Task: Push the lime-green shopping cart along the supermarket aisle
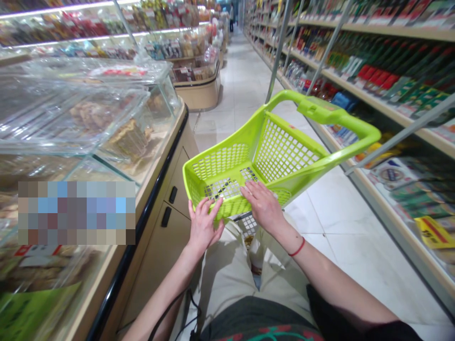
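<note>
A lime-green plastic shopping cart (227, 208) stands in front of my legs, its basket turned sideways and its handle at the right. Nothing lies in the part of the basket I can see. My left hand (205, 222) grips the near rim close to the narrow left end, fingers hooked over the edge and slightly spread. Farther right along the same rim, my right hand (265, 206) holds on with its fingers reaching over the inside; its thumb is hidden. A red cord (298, 247) circles my right wrist. Both hands are empty apart from the cart.
At the left is a counter with clear display bins (124, 137) of packaged food and a black edge rail (152, 189). Stocked shelves (380, 90) with slanted metal bars line the right. A white tiled aisle (241, 71) runs ahead, with a distant person (232, 18).
</note>
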Tool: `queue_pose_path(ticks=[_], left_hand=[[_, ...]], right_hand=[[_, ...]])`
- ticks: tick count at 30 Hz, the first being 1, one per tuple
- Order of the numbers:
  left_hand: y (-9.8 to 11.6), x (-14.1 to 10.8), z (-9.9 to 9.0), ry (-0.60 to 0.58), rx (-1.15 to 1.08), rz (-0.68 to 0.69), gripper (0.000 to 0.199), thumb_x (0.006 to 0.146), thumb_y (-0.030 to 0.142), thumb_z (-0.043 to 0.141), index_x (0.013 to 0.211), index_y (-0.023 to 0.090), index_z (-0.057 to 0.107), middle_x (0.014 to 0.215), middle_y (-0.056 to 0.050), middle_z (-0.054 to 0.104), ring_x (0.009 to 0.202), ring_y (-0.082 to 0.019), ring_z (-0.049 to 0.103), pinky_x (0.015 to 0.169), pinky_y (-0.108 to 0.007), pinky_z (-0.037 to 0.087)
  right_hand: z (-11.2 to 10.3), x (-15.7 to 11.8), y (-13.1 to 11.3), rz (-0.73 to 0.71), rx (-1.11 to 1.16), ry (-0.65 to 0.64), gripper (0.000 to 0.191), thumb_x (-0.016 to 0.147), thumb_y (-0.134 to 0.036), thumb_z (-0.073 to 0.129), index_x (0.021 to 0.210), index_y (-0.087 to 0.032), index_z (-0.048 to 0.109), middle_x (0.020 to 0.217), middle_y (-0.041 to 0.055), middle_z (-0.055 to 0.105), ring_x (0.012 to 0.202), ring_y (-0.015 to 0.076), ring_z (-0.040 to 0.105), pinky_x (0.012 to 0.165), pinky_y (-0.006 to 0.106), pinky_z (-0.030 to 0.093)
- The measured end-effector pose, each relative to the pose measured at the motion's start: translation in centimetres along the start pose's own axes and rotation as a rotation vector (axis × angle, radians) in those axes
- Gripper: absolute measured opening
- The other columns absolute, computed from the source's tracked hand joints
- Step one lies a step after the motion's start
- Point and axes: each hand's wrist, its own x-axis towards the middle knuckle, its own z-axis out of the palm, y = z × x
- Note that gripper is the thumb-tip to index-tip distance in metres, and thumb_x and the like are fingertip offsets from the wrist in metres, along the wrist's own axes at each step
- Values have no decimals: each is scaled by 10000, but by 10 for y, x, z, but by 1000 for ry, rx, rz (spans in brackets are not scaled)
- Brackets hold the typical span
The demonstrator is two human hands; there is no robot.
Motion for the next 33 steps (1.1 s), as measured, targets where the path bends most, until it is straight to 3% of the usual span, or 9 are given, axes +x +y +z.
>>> queue_pose_path(ticks=[11,15,21,25,28,33], left_hand=[[-6,-1,1,28,25,59,634,845,267,554,1451,156,403,1254,-153,605,1257,-307,513,1195,-630,98],[-7,-3,2,50,0,68,727,832,263,560,1492,108,298,1287,-177,591,1268,-312,510,1200,-627,93],[-6,-4,1,30,-16,70,747,820,264,560,1497,121,279,1333,-176,570,1289,-318,497,1202,-629,70],[-7,-4,1,16,-9,59,738,829,267,553,1499,131,276,1338,-174,570,1295,-320,494,1203,-624,77],[-7,-4,1,11,10,53,731,835,266,552,1500,131,279,1333,-175,574,1282,-318,504,1203,-614,102],[-7,-4,2,22,15,58,748,829,259,562,1508,125,277,1326,-173,577,1283,-320,497,1200,-609,141]], right_hand=[[-31,-7,54,91,-142,-33,505,812,36,455,1259,-118,631,1349,156,616,1315,253,529,1134,459,409],[-24,-9,47,107,-129,-10,502,830,31,440,1271,-126,622,1368,156,601,1352,243,490,1149,467,389],[2,-6,9,51,-3,11,534,857,20,408,1336,-145,578,1394,158,578,1387,226,445,1150,476,385],[7,-2,-7,20,32,3,548,855,26,403,1350,-144,567,1410,150,566,1388,224,442,1155,470,379],[3,-2,-2,-7,24,-26,549,848,36,408,1341,-140,577,1406,144,571,1371,228,465,1148,459,389],[-11,-7,31,28,-38,-50,514,851,29,426,1303,-140,605,1385,152,587,1356,231,483,1142,464,392]])
